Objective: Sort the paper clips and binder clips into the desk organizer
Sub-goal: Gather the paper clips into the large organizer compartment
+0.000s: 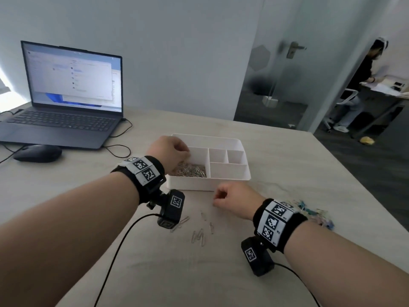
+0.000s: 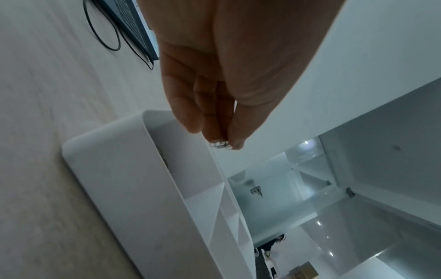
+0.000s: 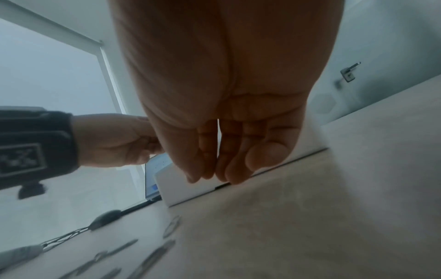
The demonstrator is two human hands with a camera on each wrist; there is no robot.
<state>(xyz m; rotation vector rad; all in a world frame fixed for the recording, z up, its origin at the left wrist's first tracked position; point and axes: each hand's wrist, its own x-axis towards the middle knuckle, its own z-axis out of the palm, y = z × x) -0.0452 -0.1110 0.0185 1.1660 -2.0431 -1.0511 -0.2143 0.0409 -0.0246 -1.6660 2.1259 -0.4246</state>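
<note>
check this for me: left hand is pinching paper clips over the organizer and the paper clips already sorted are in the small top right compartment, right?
Not quite. The left hand does pinch paper clips over the organizer, but the sorted paper clips lie in the large left compartment, not the small top right one, which looks empty. The head view shows this.

The head view is evenly and coolly lit, and a bright glare is seen at its left edge beside the open dark laptop [image 1: 66,96]. Soft shadows are cast on the pale wood-grain worktop [image 1: 287,196]. Straight lines are bent towards the edges. In both wrist views the palms are shadowed, and the loose silver paper clips [image 3: 152,258] are smeared by blur.
</note>
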